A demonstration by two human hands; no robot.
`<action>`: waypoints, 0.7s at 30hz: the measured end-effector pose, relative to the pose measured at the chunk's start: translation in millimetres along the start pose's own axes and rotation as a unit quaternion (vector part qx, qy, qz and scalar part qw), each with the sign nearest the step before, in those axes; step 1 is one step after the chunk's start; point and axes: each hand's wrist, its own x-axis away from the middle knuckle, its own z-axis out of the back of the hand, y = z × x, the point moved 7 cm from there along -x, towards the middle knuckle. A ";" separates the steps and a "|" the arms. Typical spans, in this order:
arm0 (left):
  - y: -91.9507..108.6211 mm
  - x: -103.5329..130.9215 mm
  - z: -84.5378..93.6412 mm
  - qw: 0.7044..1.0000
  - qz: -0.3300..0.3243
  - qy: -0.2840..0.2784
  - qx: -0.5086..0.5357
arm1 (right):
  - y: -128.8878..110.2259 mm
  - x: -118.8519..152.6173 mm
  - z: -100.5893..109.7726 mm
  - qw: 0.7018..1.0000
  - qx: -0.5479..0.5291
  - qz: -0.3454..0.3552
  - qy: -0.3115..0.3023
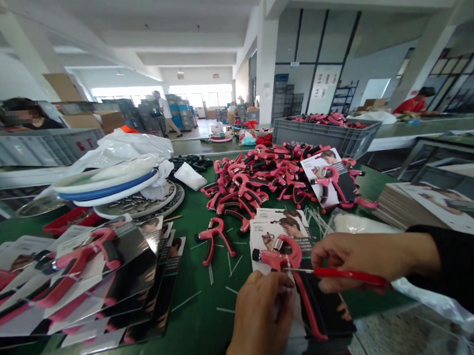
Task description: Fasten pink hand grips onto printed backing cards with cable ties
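My right hand [358,258] is closed round red-handled scissors [349,274], whose metal tip points left at the middle of a pink and black hand grip [280,257]. That grip lies on a printed card [281,229] on top of a stack of cards. Just below the scissor tip, my left hand [264,314] has its fingers pinched together over the card; what they hold, if anything, is hidden. A loose pink grip [214,238] lies to the left of the stack, with thin white ties [187,301] scattered round it on the green table.
Carded grips [80,260] are piled at the left. Behind are a heap of pink grips [256,179], a grey crate [326,136] and stacked round trays [106,192]. More cards [417,202] stand at the right. Other people work farther off.
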 end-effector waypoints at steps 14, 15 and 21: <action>-44.0 15.4 52.1 0.987 0.129 0.092 -0.015 | -25.8 1.5 -2.5 0.992 0.084 -0.032 -0.090; -38.4 16.3 43.0 0.991 0.124 0.048 0.018 | -27.8 -1.8 -3.5 0.990 0.093 -0.035 -0.096; -27.4 21.3 18.9 0.986 0.140 0.001 0.088 | -30.1 -16.7 -6.4 0.985 0.101 -0.069 -0.120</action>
